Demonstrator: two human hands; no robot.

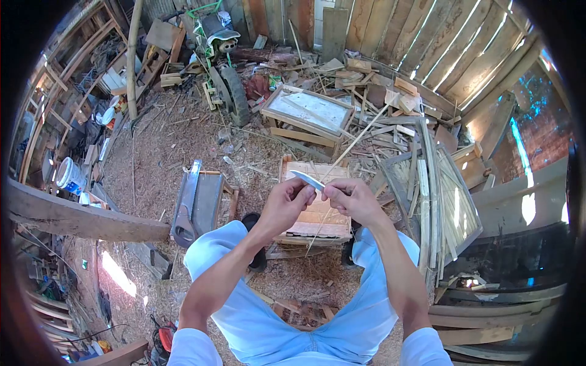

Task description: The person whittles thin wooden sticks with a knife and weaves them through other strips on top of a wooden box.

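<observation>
Left hand (285, 204) pinching a knife (308, 180), right hand (353, 200) pinching a thin stick (354, 143) just beside the blade, small wooden bench (317, 213) below both

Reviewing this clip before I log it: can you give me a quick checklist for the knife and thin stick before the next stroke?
1. Left hand grips knife: ok.
2. Right hand pinches thin stick: ok.
3. Blade touching the stick: cannot tell.
4. Right fingers away from the blade edge: not ok, close beside it.
5. Wooden stool below the hands: ok.
6. Handsaw lying apart from the hands: ok.
</observation>
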